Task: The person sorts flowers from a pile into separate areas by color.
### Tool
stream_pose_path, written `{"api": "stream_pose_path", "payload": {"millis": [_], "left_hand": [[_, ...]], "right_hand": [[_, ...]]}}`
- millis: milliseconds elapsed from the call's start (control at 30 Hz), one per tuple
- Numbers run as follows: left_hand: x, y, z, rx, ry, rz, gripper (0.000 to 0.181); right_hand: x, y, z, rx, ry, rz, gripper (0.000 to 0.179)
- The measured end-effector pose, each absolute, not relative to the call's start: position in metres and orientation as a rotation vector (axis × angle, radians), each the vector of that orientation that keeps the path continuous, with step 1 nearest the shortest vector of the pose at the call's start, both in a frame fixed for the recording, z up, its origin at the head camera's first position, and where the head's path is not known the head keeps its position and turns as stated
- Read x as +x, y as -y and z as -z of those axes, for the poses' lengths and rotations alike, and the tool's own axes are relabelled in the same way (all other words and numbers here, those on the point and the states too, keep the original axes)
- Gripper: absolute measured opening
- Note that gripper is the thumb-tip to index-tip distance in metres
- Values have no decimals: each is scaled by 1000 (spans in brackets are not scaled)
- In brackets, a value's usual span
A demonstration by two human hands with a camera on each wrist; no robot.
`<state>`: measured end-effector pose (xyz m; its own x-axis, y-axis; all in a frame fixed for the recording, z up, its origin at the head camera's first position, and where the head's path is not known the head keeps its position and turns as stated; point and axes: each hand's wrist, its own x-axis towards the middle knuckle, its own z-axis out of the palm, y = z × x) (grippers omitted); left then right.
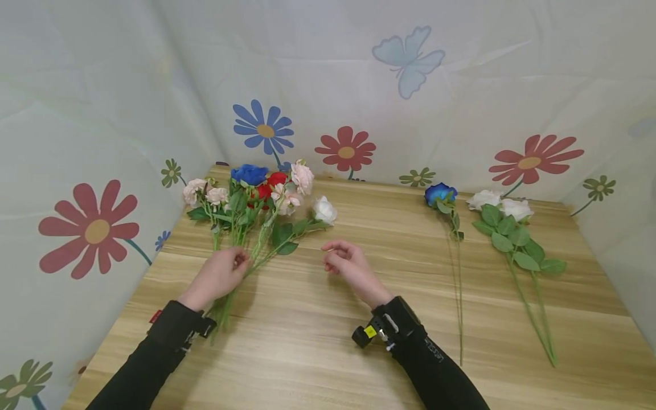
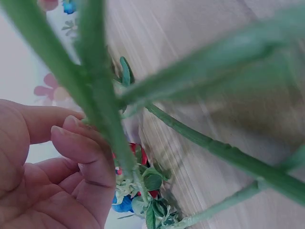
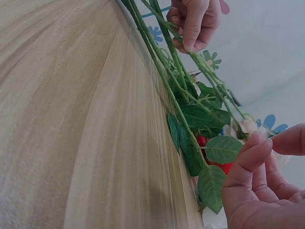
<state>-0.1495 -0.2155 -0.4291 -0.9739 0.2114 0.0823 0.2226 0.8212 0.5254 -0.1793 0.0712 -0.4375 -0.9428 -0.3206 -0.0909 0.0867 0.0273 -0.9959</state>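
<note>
- Left grip (image 1: 219, 273) is narrow, thumb and finger pinching a green stem (image 3: 205, 69) of the bunch of flowers (image 1: 238, 219) at the left of the bench (image 1: 318, 341)
- Right grip (image 1: 353, 270) holds nothing; its fingers curl loosely, thumb and forefinger tips close together, near the white rose (image 1: 324, 210) on its near side
- That white rose leans out to the right of the bunch, its leafy stem running back toward the left grip
- Other heads in the bunch point to the far edge: pale pink roses (image 1: 193, 192) at the left, a deep blue flower (image 1: 249, 174), red flowers (image 1: 261, 192) and a tall pink rose (image 1: 302, 176)
- Well apart on the right lies a blue rose (image 1: 439, 195), its long stem toward the near side
- Just beside it lie two white roses (image 1: 516, 209) with broad green leaves, their stems meeting at the lower ends
- Behind the bench hangs a pale cloth (image 1: 318, 74) printed with flowers and a butterfly (image 1: 410, 60)
</note>
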Motion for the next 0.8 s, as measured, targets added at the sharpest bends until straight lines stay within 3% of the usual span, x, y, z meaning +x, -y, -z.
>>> {"api": "stream_pose_path", "payload": {"millis": [800], "left_hand": [[-154, 209, 419, -256, 2877, 1582, 32]], "right_hand": [[-179, -75, 444, -237, -2023, 1990, 30]]}}
